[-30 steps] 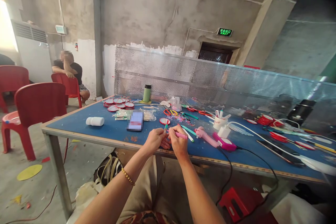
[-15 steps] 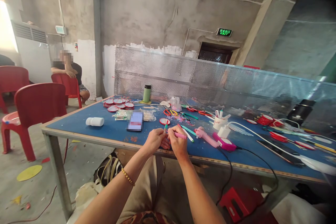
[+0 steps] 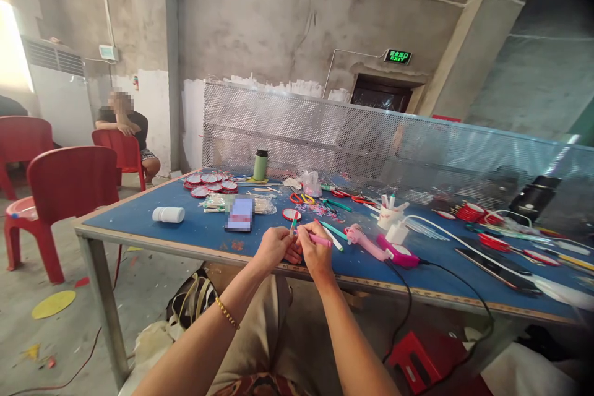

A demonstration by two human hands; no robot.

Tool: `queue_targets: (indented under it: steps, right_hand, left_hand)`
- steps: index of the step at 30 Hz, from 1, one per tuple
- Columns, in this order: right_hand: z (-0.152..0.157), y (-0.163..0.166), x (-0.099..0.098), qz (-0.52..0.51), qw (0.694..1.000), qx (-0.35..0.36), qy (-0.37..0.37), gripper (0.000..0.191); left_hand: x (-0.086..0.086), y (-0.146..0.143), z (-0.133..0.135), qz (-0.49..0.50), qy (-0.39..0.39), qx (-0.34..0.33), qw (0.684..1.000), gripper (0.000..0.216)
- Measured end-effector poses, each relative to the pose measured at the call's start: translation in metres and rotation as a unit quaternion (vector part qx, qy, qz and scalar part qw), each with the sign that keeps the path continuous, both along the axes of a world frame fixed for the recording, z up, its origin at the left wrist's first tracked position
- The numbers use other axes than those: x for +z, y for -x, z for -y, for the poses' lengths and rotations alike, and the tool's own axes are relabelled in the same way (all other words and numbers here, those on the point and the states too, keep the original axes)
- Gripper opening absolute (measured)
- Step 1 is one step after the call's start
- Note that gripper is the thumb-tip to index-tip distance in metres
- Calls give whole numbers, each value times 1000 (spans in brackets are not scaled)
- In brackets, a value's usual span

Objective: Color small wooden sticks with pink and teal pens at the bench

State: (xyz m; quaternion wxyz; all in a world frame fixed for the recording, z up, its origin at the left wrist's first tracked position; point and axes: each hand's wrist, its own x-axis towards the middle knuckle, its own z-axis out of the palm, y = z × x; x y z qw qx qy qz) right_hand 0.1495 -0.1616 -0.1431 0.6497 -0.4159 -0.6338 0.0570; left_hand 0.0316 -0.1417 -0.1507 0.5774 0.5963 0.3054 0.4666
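Observation:
My left hand (image 3: 273,246) pinches a small thin stick (image 3: 294,221) whose upper end shows red and green; its lower part is hidden by the fingers. My right hand (image 3: 316,253) is closed around a pink marker pen (image 3: 320,239), with its tip meeting the stick near the left fingertips. Both hands are close together over the table's front edge. Just beyond them lies a small round red-rimmed disc (image 3: 291,215). To the right of the right hand are a white pen with a green end (image 3: 335,240) and a teal marker (image 3: 334,230).
On the blue table (image 3: 125,219) lie a phone (image 3: 239,215), a white bottle (image 3: 168,215), red-rimmed discs (image 3: 213,185), a green flask (image 3: 260,166), pliers (image 3: 304,198), a pink handheld tool (image 3: 366,242) and a cup of pens (image 3: 388,216). A person sits on a red chair (image 3: 121,150) at left.
Both hands keep nearly the same pose, with the pen still against the stick. The whole view has shifted very slightly.

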Motion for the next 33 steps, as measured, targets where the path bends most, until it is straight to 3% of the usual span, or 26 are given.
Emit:
queue_targets:
  steps: [21,33]
  right_hand:
    - [-5,-3,-3,52,999,-5,2,24]
    - [-2,-1,-1,32,999,-5,-13,24]
  left_hand:
    - [-8,-2,-6,-30,-38,27,998,25]
    - [-3,0,-3,-19,-19,11,1000,28]
